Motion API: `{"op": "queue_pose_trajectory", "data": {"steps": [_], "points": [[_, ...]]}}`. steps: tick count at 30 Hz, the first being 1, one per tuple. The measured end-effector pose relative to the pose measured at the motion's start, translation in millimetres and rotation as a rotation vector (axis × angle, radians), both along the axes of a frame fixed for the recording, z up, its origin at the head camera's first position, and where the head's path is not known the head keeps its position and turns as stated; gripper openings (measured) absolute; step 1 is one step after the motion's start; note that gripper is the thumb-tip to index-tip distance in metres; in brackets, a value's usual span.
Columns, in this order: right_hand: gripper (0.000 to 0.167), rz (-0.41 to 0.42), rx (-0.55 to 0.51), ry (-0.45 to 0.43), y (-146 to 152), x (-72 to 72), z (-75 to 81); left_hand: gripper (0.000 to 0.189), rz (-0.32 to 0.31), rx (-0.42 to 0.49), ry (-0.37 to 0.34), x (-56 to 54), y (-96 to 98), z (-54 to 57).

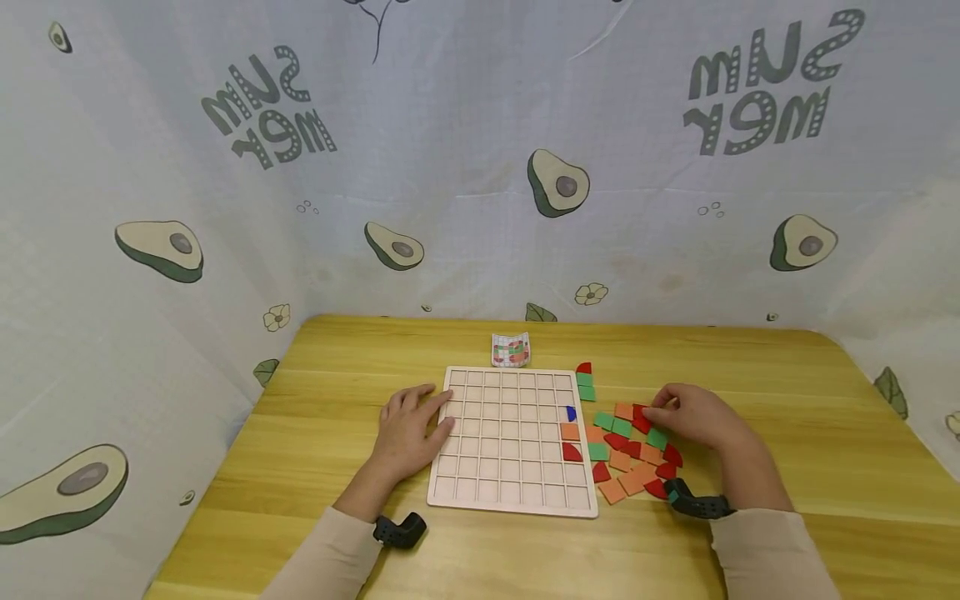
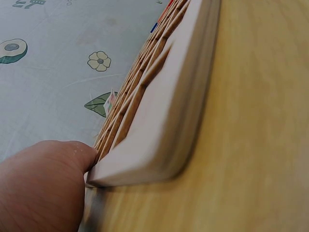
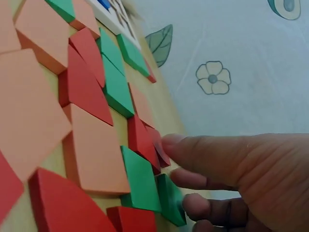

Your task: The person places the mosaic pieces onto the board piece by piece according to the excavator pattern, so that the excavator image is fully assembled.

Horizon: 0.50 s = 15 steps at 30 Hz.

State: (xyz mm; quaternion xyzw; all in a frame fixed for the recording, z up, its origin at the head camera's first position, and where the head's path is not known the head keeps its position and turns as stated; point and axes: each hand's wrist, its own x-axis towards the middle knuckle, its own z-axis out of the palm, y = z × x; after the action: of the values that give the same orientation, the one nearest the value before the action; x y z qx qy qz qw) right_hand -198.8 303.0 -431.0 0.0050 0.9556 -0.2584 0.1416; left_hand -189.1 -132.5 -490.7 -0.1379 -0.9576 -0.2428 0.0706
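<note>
My left hand (image 1: 408, 433) rests at the left edge of a pale wooden grid board (image 1: 510, 510), fingers spread and relaxed. In the left wrist view, the thumb (image 2: 53, 169) lies against the board's corner. My right hand (image 1: 693, 412) is over loose tiles right of the board, and its thumb and fingers pinch a red quarter-circle tile (image 3: 158, 145); the fingertips behind it are partly hidden. Inside the board's right-hand columns lie a blue piece (image 1: 572, 413), an orange square (image 1: 570, 432) and a red quarter-circle (image 1: 572, 452).
Orange, green and red tiles (image 1: 619, 461) lie scattered close to the board's right side. Two green tiles (image 1: 586, 393) and a red one (image 1: 584, 367) line its upper right edge. A small coloured pattern card (image 1: 511, 350) stands behind the board, before a printed curtain (image 1: 465, 250).
</note>
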Motion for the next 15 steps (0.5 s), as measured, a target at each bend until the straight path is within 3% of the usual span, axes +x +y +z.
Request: {"op": "queue_pose_trajectory", "data": {"steps": [8, 15], "points": [[0.041, -0.059, 0.038, -0.006, -10, -0.6, -5.0, 0.046, -0.003, -0.006, -0.001, -0.6, -0.6, -1.7], [0.041, -0.04, 0.027, 0.001, -12, -1.1, -5.2, 0.046, -0.004, 0.003, -0.004, -1.0, -0.7, -0.7]]}}
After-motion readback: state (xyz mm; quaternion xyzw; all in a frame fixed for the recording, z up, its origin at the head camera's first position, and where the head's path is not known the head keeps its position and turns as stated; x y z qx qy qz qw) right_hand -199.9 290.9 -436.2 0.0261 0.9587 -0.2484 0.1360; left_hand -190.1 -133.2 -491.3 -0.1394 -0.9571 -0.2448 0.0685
